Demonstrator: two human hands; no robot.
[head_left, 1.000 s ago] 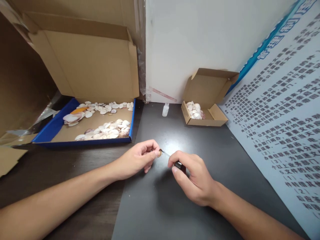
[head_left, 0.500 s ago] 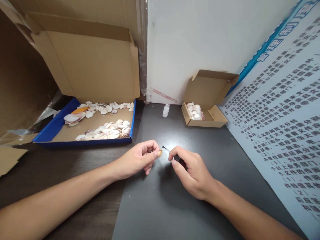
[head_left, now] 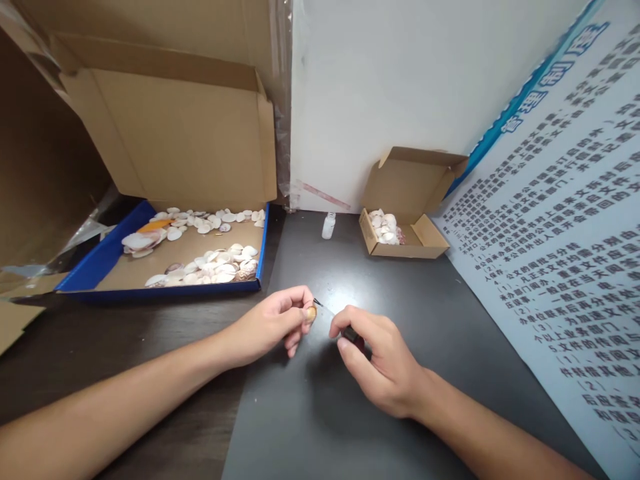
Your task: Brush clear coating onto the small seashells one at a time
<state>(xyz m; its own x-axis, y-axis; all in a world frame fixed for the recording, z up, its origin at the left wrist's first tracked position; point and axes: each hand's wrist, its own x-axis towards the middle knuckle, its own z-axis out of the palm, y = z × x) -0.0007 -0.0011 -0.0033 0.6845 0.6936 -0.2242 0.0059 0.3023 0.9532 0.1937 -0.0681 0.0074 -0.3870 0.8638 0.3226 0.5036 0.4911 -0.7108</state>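
Note:
Between thumb and fingers, my left hand pinches a small yellowish-brown shell. My right hand is closed round the black cap of a small applicator brush. Its thin stem points left, and the dark bristle tip is right by the shell's upper edge; I cannot tell whether they touch. Farther back on the dark mat stands a small clear bottle with whitish contents, upright and with no cap on it.
To the left lies an open blue-sided cardboard box with many white shells and an orange piece. A smaller open cardboard box holding shells stands at the back right. A white panel rises behind, and a printed sheet is on the right.
The brush tip has moved left and down to the shell's edge. The shell has turned so more of its face shows. The whole view has shifted slightly.

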